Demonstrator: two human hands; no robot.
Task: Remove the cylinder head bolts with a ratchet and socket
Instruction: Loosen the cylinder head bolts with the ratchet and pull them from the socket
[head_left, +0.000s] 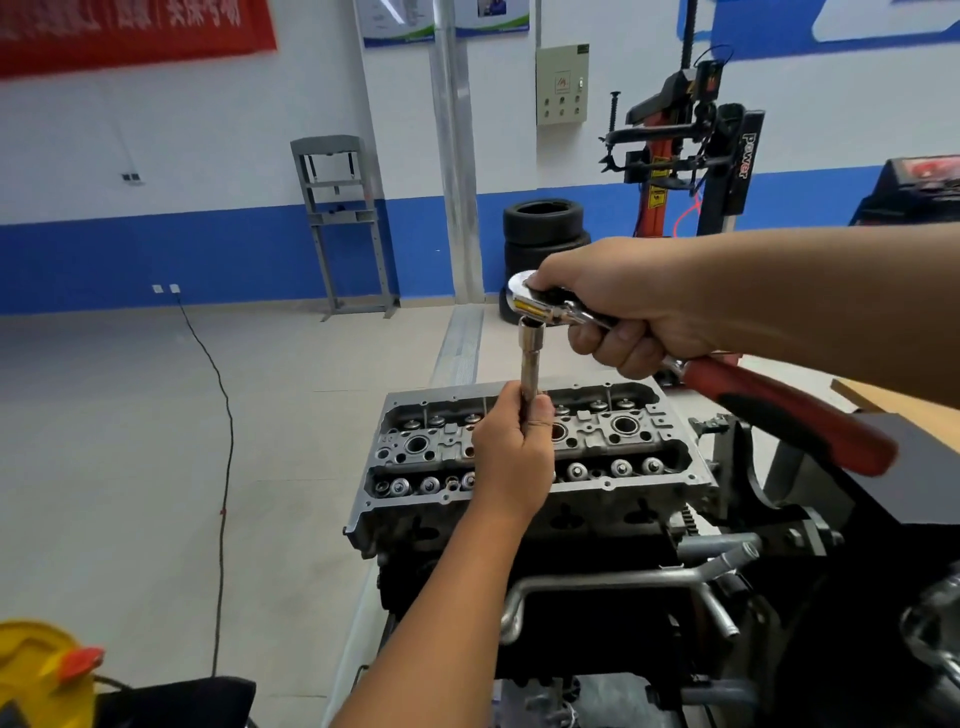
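Note:
A grey aluminium cylinder head (613, 491) sits on an engine block on a stand, its valve springs and plug wells exposed. My left hand (511, 449) grips a long chrome socket (530, 353) that stands upright above the head's middle. My right hand (628, 306) grips the shank of a ratchet (524, 296) just behind its chrome head, whose drive sits at the socket's top. The ratchet's red and black handle (789, 415) sticks out to the lower right. The socket's lower end and any bolt under it are hidden by my left hand.
Metal coolant pipes (623, 584) and a stand bracket (748, 467) lie right of the engine. A black cable (223, 467) runs across the pale floor on the left. Stacked tyres (545, 234), a tyre changer (691, 156) and a grey press frame (343, 223) stand along the far wall. A yellow object (41, 670) sits lower left.

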